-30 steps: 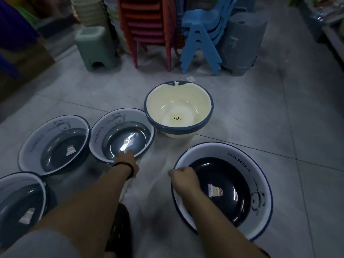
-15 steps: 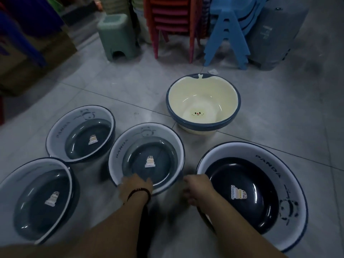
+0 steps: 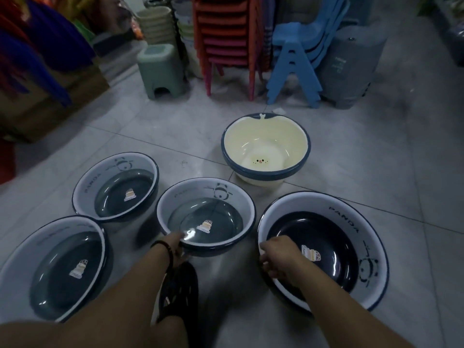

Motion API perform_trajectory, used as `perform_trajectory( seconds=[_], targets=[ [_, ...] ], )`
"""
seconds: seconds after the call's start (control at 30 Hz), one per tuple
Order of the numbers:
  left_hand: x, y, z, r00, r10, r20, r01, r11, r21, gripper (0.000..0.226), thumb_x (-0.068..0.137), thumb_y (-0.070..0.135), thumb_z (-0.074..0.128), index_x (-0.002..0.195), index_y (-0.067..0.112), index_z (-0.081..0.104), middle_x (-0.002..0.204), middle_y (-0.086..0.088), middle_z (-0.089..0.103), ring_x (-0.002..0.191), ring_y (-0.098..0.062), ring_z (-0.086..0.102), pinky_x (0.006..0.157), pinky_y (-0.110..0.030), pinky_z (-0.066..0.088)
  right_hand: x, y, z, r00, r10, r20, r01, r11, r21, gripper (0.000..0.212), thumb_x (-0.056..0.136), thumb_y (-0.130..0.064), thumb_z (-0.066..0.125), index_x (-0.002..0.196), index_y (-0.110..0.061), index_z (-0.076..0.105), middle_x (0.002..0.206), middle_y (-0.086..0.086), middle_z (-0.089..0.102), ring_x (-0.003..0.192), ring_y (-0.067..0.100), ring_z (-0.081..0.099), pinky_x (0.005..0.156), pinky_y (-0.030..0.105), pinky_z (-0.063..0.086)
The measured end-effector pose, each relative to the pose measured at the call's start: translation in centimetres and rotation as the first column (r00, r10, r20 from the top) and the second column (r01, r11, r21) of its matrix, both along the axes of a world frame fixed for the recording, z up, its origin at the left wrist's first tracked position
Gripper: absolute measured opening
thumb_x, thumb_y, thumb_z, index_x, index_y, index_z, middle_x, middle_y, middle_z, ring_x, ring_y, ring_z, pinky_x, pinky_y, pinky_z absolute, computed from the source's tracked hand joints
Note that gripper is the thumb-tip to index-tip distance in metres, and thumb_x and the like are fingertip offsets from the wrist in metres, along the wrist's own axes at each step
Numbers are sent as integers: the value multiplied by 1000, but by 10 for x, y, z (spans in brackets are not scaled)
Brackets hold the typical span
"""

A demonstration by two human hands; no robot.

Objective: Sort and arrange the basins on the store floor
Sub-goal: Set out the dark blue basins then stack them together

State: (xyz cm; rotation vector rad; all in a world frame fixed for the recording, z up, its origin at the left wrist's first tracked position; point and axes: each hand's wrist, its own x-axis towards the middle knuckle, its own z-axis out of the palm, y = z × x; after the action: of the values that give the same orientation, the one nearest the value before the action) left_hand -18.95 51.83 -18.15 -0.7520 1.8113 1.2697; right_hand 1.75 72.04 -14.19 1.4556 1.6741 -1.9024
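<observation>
Four panda basins lie on the floor. Three are grey-bottomed: the near-left basin (image 3: pixel 50 247) at 8 o'clock, the far-left basin (image 3: pixel 100 177) at 10 o'clock and the middle basin (image 3: pixel 190 199) at the centre. One is the larger dark-bottomed basin (image 3: pixel 351 222) at 4 o'clock. One cream basin (image 3: pixel 251 141) stands at 1 o'clock and one green stool (image 3: pixel 162 69) at 11 o'clock. Two hands, the left hand (image 3: pixel 175 247) and the right hand (image 3: pixel 278 254), reach in from 6 o'clock.

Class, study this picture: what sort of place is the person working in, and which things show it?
Probably a household-goods shop. Stacked red stools and stacked blue chairs stand at the back, and the panda basins on the tiled floor carry product stickers.
</observation>
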Motion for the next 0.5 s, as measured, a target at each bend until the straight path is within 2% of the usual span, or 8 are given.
perform_trajectory(
  seconds=[0.03,0.07,0.13,0.17,0.23,0.33,0.43,0.5],
  targets=[
    [3,1,6,998,47,-40,-46,999,30,6,98,9,56,93,6,54,77,-12,50,60,-21,44,72,-46,58,4,1,3,1000,-6,-5,6,1000,1,8,87,-6,52,81,-9,57,73,16,53,49,19,42,49,26,26],
    [5,0,12,991,103,-87,-98,994,54,11,93,7,58,102,1,56,86,-17,58,65,-28,54,70,-54,61,8,3,6,1000,-10,-9,10,1000,7,8,86,-6,52,82,-8,58,71,16,53,48,20,43,49,25,27],
    [7,-14,19,967,169,-189,-164,985,44,43,77,10,67,117,-5,58,104,-24,67,77,-34,68,65,-65,58,16,6,16,1000,-8,-21,8,1000,28,9,85,-8,53,86,-7,62,71,16,56,52,23,47,50,27,30],
    [8,-23,19,956,185,-227,-184,983,25,50,75,12,69,120,-7,59,108,-26,67,81,-37,69,68,-67,58,20,9,20,999,-13,-34,15,999,40,11,86,-8,54,88,-5,64,72,16,59,58,25,50,52,28,32],
    [22,-34,42,933,223,-281,-223,974,33,39,85,11,67,118,-8,58,110,-27,65,83,-40,67,70,-65,58,28,15,31,998,-44,-55,47,997,68,15,89,-10,56,89,-1,68,73,17,63,66,28,52,54,31,35],
    [36,-46,75,887,237,-396,-225,971,79,23,93,10,60,112,-3,59,107,-25,63,81,-40,65,61,-53,60,41,22,51,991,-92,-92,100,992,82,14,93,-15,61,93,-4,68,77,15,64,70,29,54,55,32,39],
    [48,-49,108,867,228,-443,-185,973,139,19,96,11,58,112,1,61,107,-23,65,90,-42,67,70,-51,61,54,28,66,973,-157,-168,175,979,100,15,96,-21,63,99,-7,64,86,15,62,76,30,60,63,38,48],
    [57,-42,133,868,193,-457,-130,978,165,13,96,12,60,105,3,63,103,-20,66,89,-39,66,67,-46,61,64,34,73,957,-197,-214,227,966,123,24,95,-30,67,108,-10,65,98,11,67,86,28,69,70,41,57]
  ],
)
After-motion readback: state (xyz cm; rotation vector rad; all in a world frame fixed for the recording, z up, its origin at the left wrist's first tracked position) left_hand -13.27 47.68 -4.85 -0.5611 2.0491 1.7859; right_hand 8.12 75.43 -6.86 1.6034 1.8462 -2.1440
